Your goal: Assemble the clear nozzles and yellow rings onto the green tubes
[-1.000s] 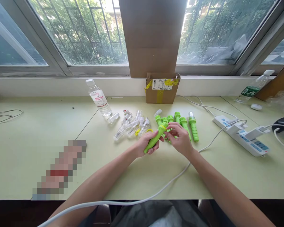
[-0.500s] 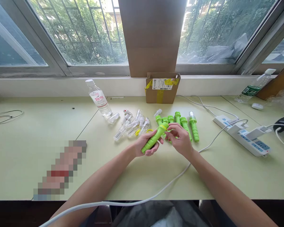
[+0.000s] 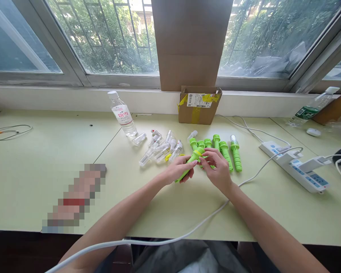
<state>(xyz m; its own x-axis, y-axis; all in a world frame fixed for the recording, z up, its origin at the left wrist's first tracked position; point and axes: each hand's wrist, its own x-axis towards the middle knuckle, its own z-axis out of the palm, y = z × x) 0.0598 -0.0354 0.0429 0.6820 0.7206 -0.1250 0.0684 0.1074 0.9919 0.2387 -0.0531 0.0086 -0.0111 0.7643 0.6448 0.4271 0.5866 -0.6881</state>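
Observation:
My left hand (image 3: 178, 169) is wrapped round a green plastic handle (image 3: 186, 170) with a ribbed grip, tilted with its wide head up and to the right. A thin yellow ring (image 3: 198, 152) sits round the neck below that head. The fingertips of my right hand (image 3: 216, 165) pinch at the ring's right side. Just behind my right hand lie several more green handles (image 3: 224, 148); one on the right (image 3: 235, 155) carries a clear cap. To the left is a pile of clear plastic tubes (image 3: 161, 149) with a loose yellow ring (image 3: 167, 157) among them.
A water bottle (image 3: 123, 115) and an open cardboard box (image 3: 197, 113) stand at the back. On the right lies a white power strip (image 3: 294, 165) with plugs. A white cable (image 3: 184, 236) crosses in front of me over my forearms. Another bottle (image 3: 309, 110) stands back right.
My left thumb has moved up the handle toward its neck, and the handle has tilted slightly. My right fingers stay at the ring. The camera view has shifted a little.

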